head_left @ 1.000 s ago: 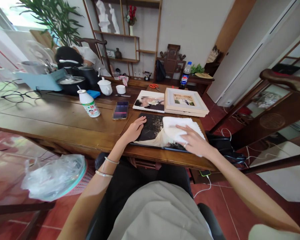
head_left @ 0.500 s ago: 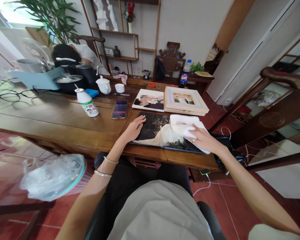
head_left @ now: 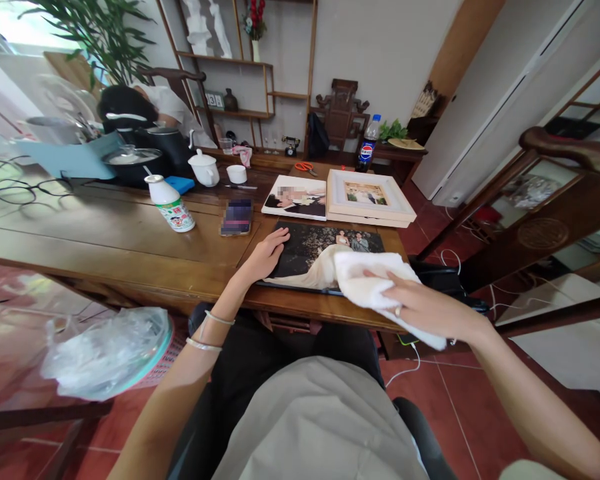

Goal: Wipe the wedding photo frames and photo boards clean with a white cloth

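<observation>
A dark wedding photo panel lies flat along the front edge of the wooden table. My left hand rests on its left end, fingers stretched out. My right hand grips a white cloth, which covers the panel's lower right part and hangs past the table's front edge. Behind the panel lie a smaller white-edged photo and a cream picture frame, side by side.
Left of the panel are a phone and a white drink bottle. A teapot, cup, orange-handled scissors and cola bottle stand farther back. A person sits across the table. A bag-lined bin is at floor left.
My right hand has drawn the cloth toward me, down over the panel's front edge, uncovering two figures in the photo's upper right. The left hand stays on the panel.
</observation>
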